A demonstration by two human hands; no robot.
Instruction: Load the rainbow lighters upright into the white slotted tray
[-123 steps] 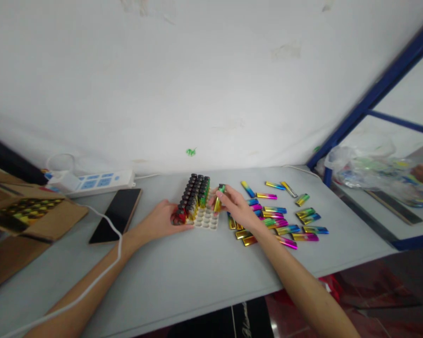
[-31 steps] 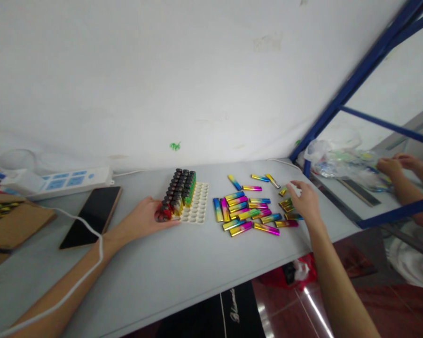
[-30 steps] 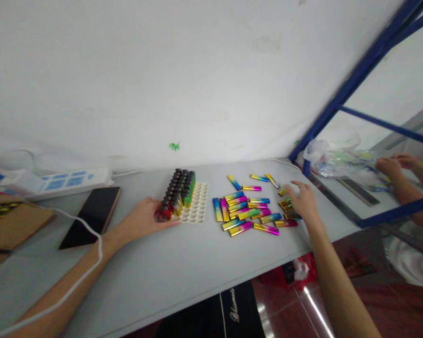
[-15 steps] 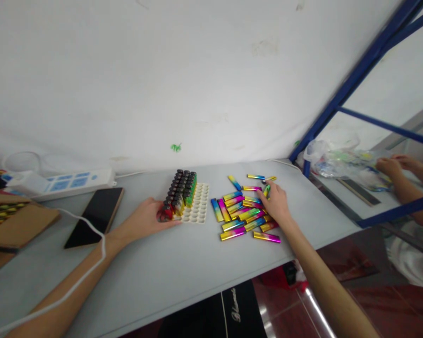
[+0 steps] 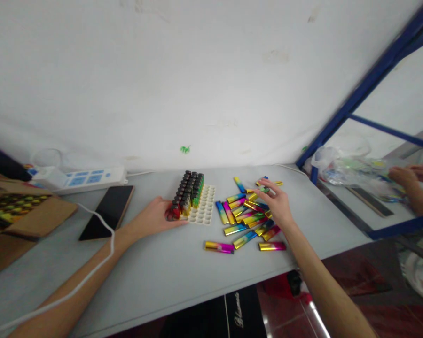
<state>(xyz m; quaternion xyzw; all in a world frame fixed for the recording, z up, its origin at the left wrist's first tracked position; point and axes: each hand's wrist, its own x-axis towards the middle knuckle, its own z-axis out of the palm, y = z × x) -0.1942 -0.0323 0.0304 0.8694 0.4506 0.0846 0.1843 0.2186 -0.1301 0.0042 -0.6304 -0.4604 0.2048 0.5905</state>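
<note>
My left hand (image 5: pixel 161 217) grips the near left corner of a cream tray (image 5: pixel 206 206) with rows of round holes. Black-topped pieces (image 5: pixel 189 187) with red, yellow and green bodies stand upright in the tray's left part. My right hand (image 5: pixel 277 199) is over the far right side of a loose pile of shiny, flat, lighter-like cases (image 5: pixel 245 228) in yellow, blue, magenta and green. Its fingers are spread, and a greenish case (image 5: pixel 264 190) lies partly under them. One yellow-and-magenta case (image 5: pixel 218 247) lies apart at the front left of the pile.
On the left are a black phone (image 5: pixel 107 213), a white power strip (image 5: pixel 95 178) and an open cardboard box (image 5: pixel 52 211); a white cable (image 5: pixel 105 225) crosses my left forearm. A blue metal frame (image 5: pixel 333 126) stands right. Beyond it, another person's hands (image 5: pixel 405 176) are near plastic bags.
The view has shifted slightly. Several cases in the pile have moved, and a yellow-and-magenta one now lies farther out at the front left. My right hand's fingers have spread; my left stays at the tray.
</note>
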